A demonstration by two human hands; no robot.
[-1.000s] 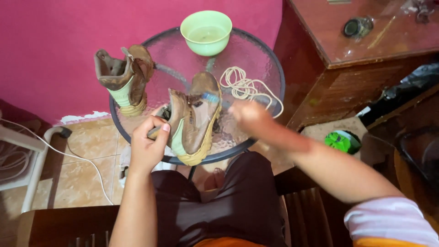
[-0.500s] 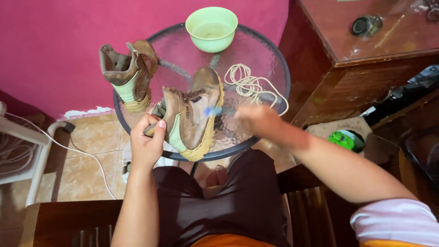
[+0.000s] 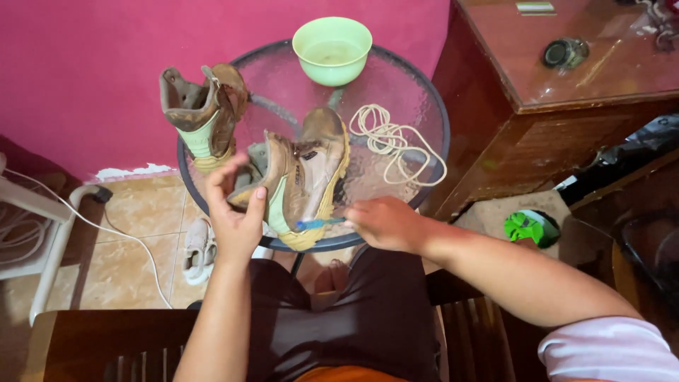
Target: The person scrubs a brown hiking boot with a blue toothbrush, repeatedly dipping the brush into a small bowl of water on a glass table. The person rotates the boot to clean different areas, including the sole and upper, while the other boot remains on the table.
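A dirty brown boot [image 3: 311, 177] lies on its side on a round glass table [image 3: 417, 106]. My left hand [image 3: 237, 212] grips the boot's ankle opening. My right hand [image 3: 385, 223] holds a blue toothbrush [image 3: 318, 223] against the boot's heel and sole at the table's near edge. A second brown boot [image 3: 201, 117] stands upright at the table's left side. Pale coiled laces [image 3: 392, 145] lie to the right of the held boot.
A green bowl [image 3: 332, 49] sits at the table's far edge. A dark wooden cabinet [image 3: 566, 92] stands to the right. A white sandal [image 3: 196, 247] and a white cable [image 3: 106, 230] lie on the tiled floor. I sit on a wooden chair [image 3: 85, 346].
My right hand has drawn back from the boot's upper toward its heel, at the table's near edge, with the toothbrush. My left hand keeps its hold on the boot.
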